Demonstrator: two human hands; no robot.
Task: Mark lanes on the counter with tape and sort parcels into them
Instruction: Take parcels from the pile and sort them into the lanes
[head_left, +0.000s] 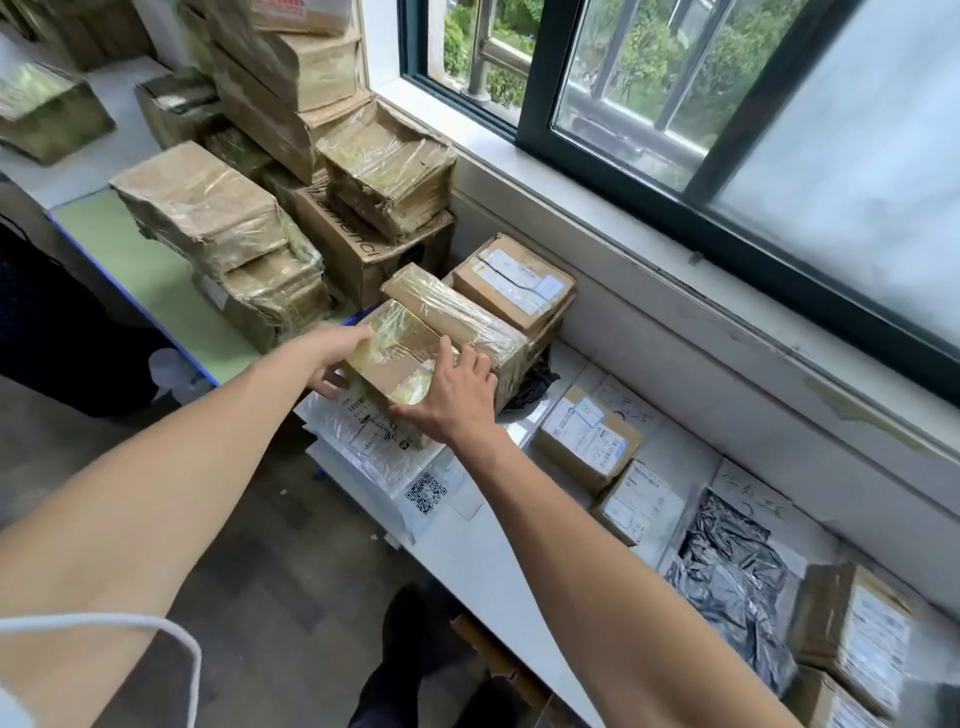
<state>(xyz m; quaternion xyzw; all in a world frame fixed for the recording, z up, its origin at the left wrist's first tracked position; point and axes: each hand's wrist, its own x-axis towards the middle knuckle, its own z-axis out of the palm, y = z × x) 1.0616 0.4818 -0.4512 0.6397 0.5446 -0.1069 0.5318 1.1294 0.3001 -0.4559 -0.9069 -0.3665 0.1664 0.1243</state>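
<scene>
1. No bins or trays in view; the parcels lie loose on the white surface (483, 561) under the window (727, 130).
2. Small tape-wrapped brown cardboard box (397, 358) sits at the far left end of the surface, partly on a white plastic mailer bag (374, 436). Its long axis runs from the person toward the far left.
3. Left hand (337, 351) grips the box's left edge, thumb under, fingers curled over the top.
4. Right hand (457, 395) is spread flat on the right side of the box, fingers splayed and pressing.
5. Longer tape-wrapped cardboard box (457, 317) touches it on the right, roughly parallel; a labelled cardboard box (514, 283) lies behind that.
6. Tall stack of taped cartons (291, 156) crowds the left on a green-topped table (150, 275).
7. Further right: small labelled boxes (587, 441) and a silver-grey plastic mailer (727, 571).
</scene>
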